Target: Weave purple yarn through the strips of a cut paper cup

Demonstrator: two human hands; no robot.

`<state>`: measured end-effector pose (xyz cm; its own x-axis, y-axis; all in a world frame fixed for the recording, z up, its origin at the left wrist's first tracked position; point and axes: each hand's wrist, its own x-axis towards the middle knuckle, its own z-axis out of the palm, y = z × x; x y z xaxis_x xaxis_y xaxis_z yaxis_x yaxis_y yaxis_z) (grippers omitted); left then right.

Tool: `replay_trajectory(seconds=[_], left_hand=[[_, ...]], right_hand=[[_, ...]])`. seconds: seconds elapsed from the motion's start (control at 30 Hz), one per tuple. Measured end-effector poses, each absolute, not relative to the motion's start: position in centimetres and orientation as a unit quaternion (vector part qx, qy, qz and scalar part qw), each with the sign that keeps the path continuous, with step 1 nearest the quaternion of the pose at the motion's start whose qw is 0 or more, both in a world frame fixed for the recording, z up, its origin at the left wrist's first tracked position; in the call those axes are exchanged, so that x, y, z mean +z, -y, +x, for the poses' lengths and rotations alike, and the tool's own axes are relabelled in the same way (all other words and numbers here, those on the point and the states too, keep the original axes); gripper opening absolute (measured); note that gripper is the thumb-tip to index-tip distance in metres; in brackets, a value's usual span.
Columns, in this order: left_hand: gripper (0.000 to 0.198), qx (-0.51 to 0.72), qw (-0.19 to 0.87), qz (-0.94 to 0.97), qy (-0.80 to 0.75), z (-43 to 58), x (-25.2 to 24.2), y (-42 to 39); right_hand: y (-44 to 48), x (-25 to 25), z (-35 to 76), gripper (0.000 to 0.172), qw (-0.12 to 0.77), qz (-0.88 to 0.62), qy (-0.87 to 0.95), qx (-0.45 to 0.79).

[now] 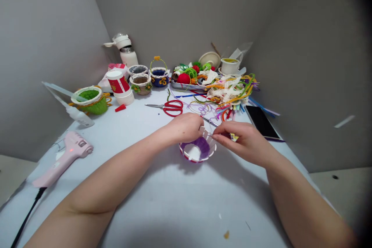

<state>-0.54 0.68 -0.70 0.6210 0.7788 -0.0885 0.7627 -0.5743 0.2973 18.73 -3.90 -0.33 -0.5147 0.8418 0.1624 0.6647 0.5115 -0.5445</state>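
A: Quick, left hand?

B: At the rim of the cup, fingers curled in and mostly hidden. Couldn't tell what that grip had hold of.

A: Right hand?

B: Thumb and forefinger pinched on a thin strand, right by the cup's rim. (Tiny, but it showed.)

A: Where was the cup?

B: Mid-worktop, between the hands, mouth up. Purple inner wall, white floor, white strips standing round the rim, some red low on the outside.

A: Near it?

B: Slim silver tool just beyond, partly behind the right hand. Red-handled scissors lay past the left hand, blades pointing left.

A: Far side?

B: Tray of yarn balls, then a heap of ribbons and lace to its right. Phone lay dark-screened near the right edge.

A: Left side?

B: Pink glue gun, little red light on, black cord running toward the near edge. Green basket farther back, stacked paper cups beside it, small decorated pots to their right.
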Motion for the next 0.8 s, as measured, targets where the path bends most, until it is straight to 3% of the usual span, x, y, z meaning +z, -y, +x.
replay_trajectory(seconds=[0.23, 0.47, 0.8], left_hand=[[0.022, 0.021, 0.171, 0.883, -0.437, -0.8, -0.5, -0.7], [0.023, -0.019, 0.161, 0.884, -0.438, -1.1, 0.6, -0.4], [0.03, 0.005, 0.214, 0.89, -0.403, -1.3, 0.5, -0.7]], right_hand=[[3.2, 0.2, 20.3, 0.023, 0.152, -0.469, 0.834, 0.247], [2.2, -2.4, 19.6, 0.018, 0.049, -0.446, 0.852, 0.27], [2.2, -4.0, 17.6, 0.018, 0.115, -0.459, 0.836, 0.279]])
